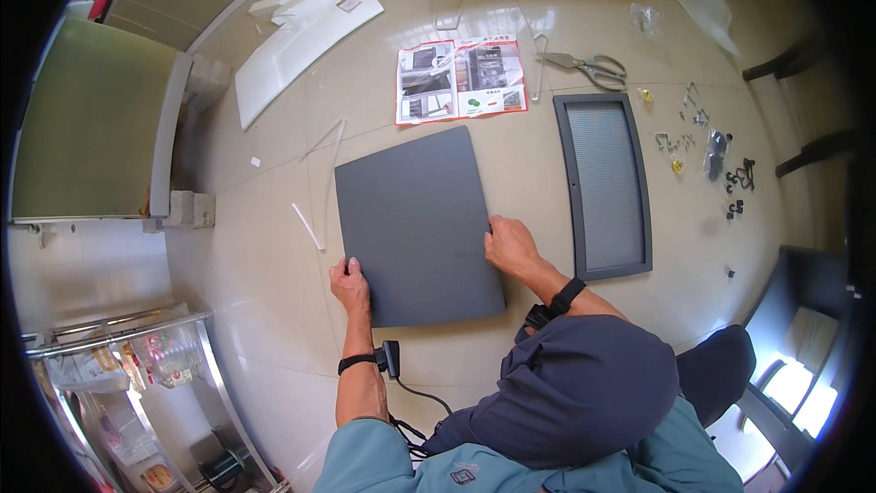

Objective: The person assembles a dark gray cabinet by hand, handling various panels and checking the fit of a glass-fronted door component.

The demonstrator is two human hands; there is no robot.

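A flat dark grey panel [415, 219], roughly square, is in front of me over the tiled floor. My left hand [350, 285] is closed on its left edge near the lower corner, thumb up. On the right edge, about halfway along, my right hand [511, 245] grips the panel with curled fingers. Whether the panel rests on the floor or is raised a little I cannot tell. To its right lies a dark-framed door [610, 187] with a ribbed translucent pane. Beyond the panel, a printed instruction sheet [461, 80] is spread out.
Scissors [589, 67] lie beyond the framed door. At the right are scattered small hardware [675, 141] and a bagged dark part [716, 155]. White foam [310, 46] lies far left, with thin white strips [308, 226] nearer. A metal rack [210, 374] stands near left, a chair [794, 310] near right.
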